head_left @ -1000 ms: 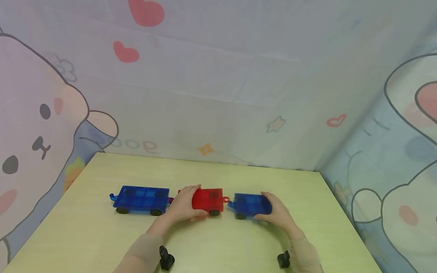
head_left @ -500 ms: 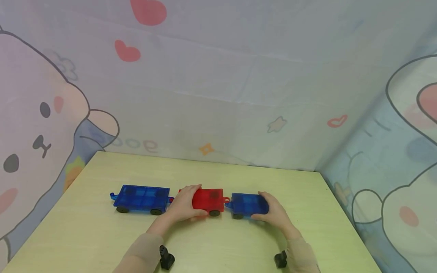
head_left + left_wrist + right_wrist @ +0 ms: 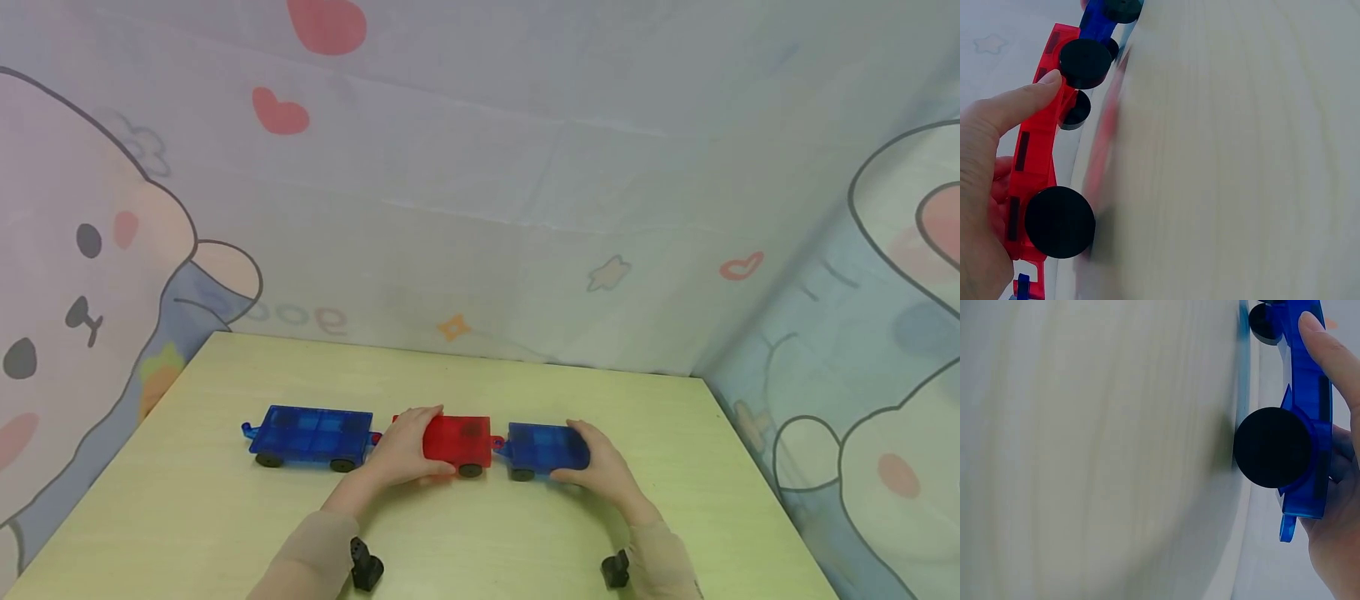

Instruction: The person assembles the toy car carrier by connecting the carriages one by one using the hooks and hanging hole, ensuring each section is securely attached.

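Three translucent toy train cars with black wheels stand in a row on the table (image 3: 420, 542). My left hand (image 3: 408, 450) grips the red car (image 3: 459, 439) in the middle, thumb (image 3: 1025, 100) on its near side. With my right hand (image 3: 598, 467) I hold the right end of the shorter blue car (image 3: 546, 447), thumb along its side. That car's hook overlaps the red car's ring (image 3: 498, 442); whether it sits fully in it I cannot tell. The longer blue car (image 3: 315, 435) stands at the left, joined to the red car's other end.
A pale backdrop (image 3: 480, 167) printed with hearts and cartoon animals rises behind the table and at its sides. Small black devices, a left one (image 3: 366, 567) and a right one (image 3: 616, 570), are by the wrists. Long sleeves (image 3: 318, 542) cover the forearms.
My right hand has moved the shorter blue car left, bringing its hook from beside the red car's ring to over it. My left hand and the red car have stayed nearly still.
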`<state>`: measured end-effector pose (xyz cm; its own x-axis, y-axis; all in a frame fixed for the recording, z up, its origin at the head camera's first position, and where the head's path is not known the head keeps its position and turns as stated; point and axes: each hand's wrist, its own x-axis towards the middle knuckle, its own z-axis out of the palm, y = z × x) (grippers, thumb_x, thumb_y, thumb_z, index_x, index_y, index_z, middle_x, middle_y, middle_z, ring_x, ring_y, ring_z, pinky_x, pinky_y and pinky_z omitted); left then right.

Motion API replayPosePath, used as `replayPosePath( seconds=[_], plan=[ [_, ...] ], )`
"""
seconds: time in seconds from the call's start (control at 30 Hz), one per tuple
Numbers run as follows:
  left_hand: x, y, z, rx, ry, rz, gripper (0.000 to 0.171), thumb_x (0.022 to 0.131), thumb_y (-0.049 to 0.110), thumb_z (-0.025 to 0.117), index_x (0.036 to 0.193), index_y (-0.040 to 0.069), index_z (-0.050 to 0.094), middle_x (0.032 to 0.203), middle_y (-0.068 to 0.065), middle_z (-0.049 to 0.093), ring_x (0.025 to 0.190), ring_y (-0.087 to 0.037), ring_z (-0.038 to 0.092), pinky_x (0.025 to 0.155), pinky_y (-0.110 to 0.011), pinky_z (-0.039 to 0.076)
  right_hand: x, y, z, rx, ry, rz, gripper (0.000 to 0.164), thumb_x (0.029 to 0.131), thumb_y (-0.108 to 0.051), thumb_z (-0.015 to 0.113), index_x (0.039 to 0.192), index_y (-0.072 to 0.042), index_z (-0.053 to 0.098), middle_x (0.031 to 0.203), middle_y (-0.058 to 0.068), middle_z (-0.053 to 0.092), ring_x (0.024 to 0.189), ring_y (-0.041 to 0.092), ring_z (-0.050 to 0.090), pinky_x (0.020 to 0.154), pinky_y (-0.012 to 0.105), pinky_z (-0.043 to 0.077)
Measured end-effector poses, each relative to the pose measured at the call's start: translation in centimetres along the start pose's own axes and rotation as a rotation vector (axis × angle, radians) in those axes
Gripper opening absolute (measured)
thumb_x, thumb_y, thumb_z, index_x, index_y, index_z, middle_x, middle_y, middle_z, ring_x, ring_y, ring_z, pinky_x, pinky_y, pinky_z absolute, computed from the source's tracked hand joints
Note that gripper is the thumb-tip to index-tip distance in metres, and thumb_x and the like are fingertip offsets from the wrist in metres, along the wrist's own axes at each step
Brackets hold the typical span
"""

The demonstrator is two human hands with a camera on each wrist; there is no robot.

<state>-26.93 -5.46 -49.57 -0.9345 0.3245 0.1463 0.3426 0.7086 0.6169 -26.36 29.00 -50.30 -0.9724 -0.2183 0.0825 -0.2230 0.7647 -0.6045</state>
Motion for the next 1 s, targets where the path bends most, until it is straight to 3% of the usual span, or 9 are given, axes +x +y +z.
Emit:
replayPosePath(
  seconds=[1.0],
  plan=[
    [0.20, 0.15, -0.13, 0.036, -0.019, -0.007, 0.092, 0.069, 0.039, 0.085, 0.144, 0.003, 0.045, 0.143, -0.016, 0.052, 0.133, -0.036, 0.045, 0.108, -0.056, 0.040, 0.26, 0.19, 0.24, 0.008, 0.001, -0.012, 0.093, 0.071, -0.037, 0.087, 0.145, -0.002, 0.042, 0.151, 0.027, 0.038, 0.140, 0.046, 0.035, 0.111, 0.061, 0.032]
  ],
)
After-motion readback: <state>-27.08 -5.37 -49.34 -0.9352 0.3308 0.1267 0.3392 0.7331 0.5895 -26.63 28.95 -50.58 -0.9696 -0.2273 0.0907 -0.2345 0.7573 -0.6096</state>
